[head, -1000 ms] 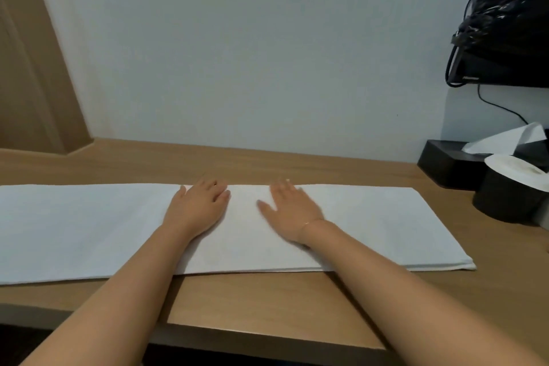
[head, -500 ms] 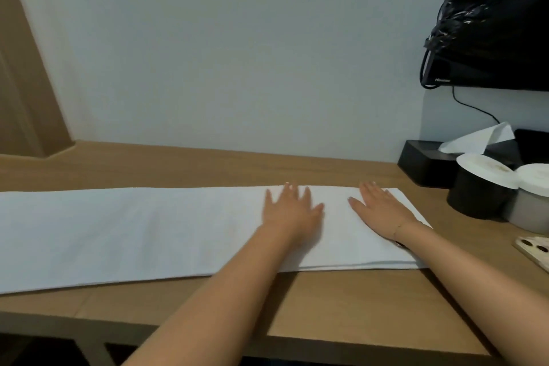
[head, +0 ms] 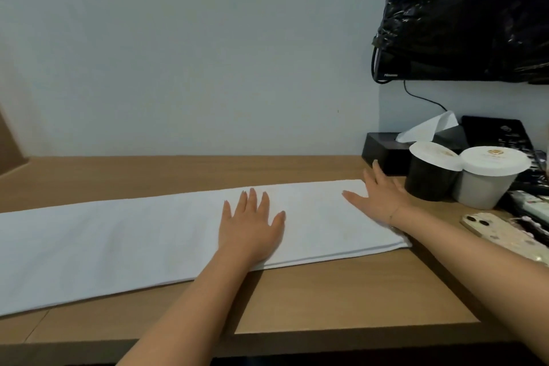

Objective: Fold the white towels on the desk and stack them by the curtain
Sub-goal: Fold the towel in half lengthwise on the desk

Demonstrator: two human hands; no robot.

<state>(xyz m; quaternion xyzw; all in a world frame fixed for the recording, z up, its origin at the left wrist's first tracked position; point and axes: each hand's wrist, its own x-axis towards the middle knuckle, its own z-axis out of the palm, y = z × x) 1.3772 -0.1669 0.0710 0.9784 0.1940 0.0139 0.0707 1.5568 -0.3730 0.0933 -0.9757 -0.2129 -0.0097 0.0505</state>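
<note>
A white towel, folded into a long narrow strip, lies flat across the wooden desk from the left edge of view to the right. My left hand presses flat on the towel right of its middle, fingers spread and straight. My right hand lies flat at the towel's right end, its fingers reaching past the far right corner onto the desk. Neither hand grips the cloth. No curtain is clearly in view.
Just right of the towel's end stand a black cup and a grey cup, both with white lids. Behind them sits a black tissue box. A phone lies near the right edge. A black bag covers a wall-mounted screen.
Both hands have slid rightward along the towel from its middle. The right hand has reached the towel's right end. My view has turned to the right, bringing the cups and phone into sight.
</note>
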